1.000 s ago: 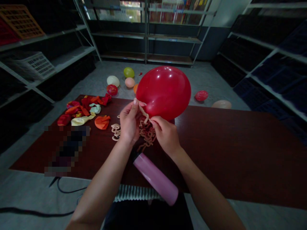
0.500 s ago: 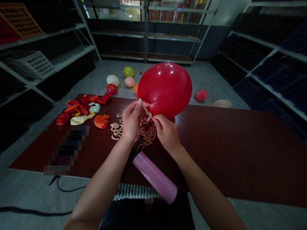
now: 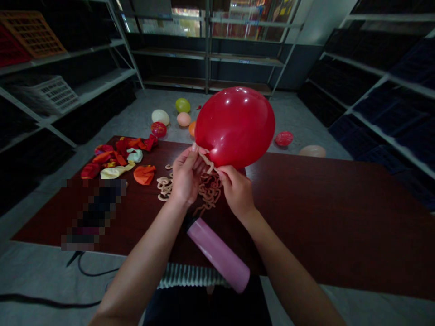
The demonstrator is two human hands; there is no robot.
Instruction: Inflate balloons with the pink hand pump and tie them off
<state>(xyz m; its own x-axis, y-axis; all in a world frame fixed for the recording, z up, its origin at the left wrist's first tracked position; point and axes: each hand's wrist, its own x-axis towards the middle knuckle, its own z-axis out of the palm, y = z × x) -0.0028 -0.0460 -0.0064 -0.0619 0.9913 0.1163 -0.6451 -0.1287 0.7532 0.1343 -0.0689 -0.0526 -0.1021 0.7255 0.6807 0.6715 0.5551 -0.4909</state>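
Observation:
A large inflated red balloon [image 3: 238, 124] is above the dark wooden table [image 3: 312, 217]. My left hand [image 3: 184, 176] pinches the balloon's lower left side, at what looks like its neck; fingers partly hide the spot. A short beige cord [image 3: 206, 162] stretches between both hands beside the balloon. Its lower end is pinched between the thumb and finger of my right hand [image 3: 237, 188]. Under the hands lie a heap of loose beige cord pieces [image 3: 163, 184] and some browner cord pieces [image 3: 210, 195].
A pink cylinder [image 3: 219, 253] lies at the near edge. Uninflated balloons [image 3: 117, 151], an orange one [image 3: 144, 174] and a blurred-out object [image 3: 97, 213] are on the left. Several inflated balloons, including a yellow-green one [image 3: 182, 105], rest on the floor. Shelves [image 3: 170, 53] stand around.
Both hands keep their grips. The red balloon has tilted slightly to the right, and the left fingers have opened out a little below the pinch. The view has shifted slightly.

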